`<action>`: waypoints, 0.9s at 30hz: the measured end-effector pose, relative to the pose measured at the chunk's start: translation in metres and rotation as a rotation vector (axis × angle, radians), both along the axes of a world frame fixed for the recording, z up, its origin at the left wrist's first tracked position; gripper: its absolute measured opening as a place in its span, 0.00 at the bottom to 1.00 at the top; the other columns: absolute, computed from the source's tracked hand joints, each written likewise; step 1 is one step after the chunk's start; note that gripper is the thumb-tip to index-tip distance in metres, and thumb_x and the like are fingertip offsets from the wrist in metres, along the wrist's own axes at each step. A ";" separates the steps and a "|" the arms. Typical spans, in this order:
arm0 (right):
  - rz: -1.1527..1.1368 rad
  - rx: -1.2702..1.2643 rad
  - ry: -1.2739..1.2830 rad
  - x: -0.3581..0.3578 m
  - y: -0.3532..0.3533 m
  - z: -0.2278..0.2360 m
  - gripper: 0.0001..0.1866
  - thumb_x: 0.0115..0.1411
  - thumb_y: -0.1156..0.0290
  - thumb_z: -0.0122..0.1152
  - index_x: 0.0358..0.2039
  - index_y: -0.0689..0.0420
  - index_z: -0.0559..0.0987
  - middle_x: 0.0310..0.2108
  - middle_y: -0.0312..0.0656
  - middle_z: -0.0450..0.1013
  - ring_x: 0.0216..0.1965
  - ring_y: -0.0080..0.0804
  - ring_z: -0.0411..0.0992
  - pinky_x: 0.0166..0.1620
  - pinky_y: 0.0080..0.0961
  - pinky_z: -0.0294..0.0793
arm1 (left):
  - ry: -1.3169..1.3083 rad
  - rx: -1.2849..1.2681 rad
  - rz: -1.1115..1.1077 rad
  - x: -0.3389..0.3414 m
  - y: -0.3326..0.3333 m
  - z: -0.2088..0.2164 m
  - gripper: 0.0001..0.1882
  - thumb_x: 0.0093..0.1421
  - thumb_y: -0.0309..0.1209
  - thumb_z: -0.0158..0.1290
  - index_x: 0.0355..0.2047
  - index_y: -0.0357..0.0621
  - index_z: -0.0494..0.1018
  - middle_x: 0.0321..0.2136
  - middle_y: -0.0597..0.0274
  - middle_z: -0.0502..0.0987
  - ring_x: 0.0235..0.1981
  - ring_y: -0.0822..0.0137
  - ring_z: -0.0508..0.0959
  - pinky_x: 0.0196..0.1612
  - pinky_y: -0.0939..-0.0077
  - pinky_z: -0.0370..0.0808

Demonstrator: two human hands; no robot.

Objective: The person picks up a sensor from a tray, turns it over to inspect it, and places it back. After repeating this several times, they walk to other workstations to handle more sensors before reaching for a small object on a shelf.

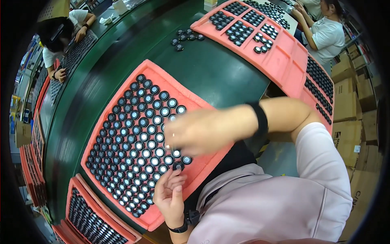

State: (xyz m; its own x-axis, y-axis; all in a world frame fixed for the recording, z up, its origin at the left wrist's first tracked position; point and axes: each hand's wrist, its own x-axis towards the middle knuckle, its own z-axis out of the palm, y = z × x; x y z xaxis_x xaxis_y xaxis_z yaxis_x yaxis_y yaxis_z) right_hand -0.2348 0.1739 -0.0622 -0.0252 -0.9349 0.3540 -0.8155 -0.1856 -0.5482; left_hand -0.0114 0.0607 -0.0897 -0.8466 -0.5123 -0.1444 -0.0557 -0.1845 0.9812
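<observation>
A pink foam tray (195,179) lies at a slant before me, packed with rows of small round black parts with pale, shiny centres (141,161). Over the tray's right side is my right hand (195,132), smeared by motion; its fingers cannot be made out, nor whether it holds anything. My left hand (170,197) rests at the near right edge of the rows, palm turned up, fingers loosely bent and thumb apart. Its fingertips reach a darker round part (178,166); no firm grip on it shows.
Beneath the tray runs a green work surface (219,77). Loose round parts (187,35) lie on it beyond the tray. A compartmented pink tray (280,67) stands at the far right, another filled tray (91,217) at lower left. Co-workers (67,36) sit across and at upper right; cardboard boxes (345,97) are stacked right.
</observation>
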 end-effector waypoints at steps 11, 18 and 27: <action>0.086 -0.067 -0.255 0.070 0.003 -0.010 0.12 0.53 0.73 0.61 0.39 0.59 0.76 0.41 0.44 0.72 0.40 0.39 0.73 0.37 0.32 0.76 | -0.027 -0.001 0.038 0.022 0.000 -0.006 0.19 0.57 0.14 0.52 0.50 0.28 0.66 0.40 0.53 0.76 0.39 0.70 0.78 0.42 0.79 0.75; -0.125 -0.108 -0.544 0.071 0.022 -0.023 0.21 0.49 0.73 0.70 0.44 0.61 0.76 0.36 0.43 0.74 0.39 0.36 0.74 0.39 0.28 0.75 | 0.047 0.041 0.037 0.015 0.002 -0.005 0.15 0.57 0.14 0.51 0.46 0.29 0.68 0.40 0.53 0.77 0.39 0.72 0.77 0.41 0.81 0.75; -0.177 -0.011 -0.793 0.079 0.025 -0.036 0.14 0.50 0.75 0.71 0.36 0.62 0.76 0.35 0.42 0.74 0.35 0.30 0.73 0.40 0.25 0.73 | 0.213 -0.435 0.018 0.012 -0.005 -0.013 0.14 0.49 0.17 0.60 0.38 0.34 0.74 0.36 0.53 0.77 0.37 0.64 0.77 0.39 0.75 0.75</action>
State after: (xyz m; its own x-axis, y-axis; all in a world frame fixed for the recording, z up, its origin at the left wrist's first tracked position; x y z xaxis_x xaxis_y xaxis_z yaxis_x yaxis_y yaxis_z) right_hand -0.1556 0.1988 -0.0983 -0.4200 -0.8899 0.1782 -0.2032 -0.0991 -0.9741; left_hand 0.0011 0.0553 -0.1024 -0.8245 -0.5018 0.2617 0.1538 0.2464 0.9569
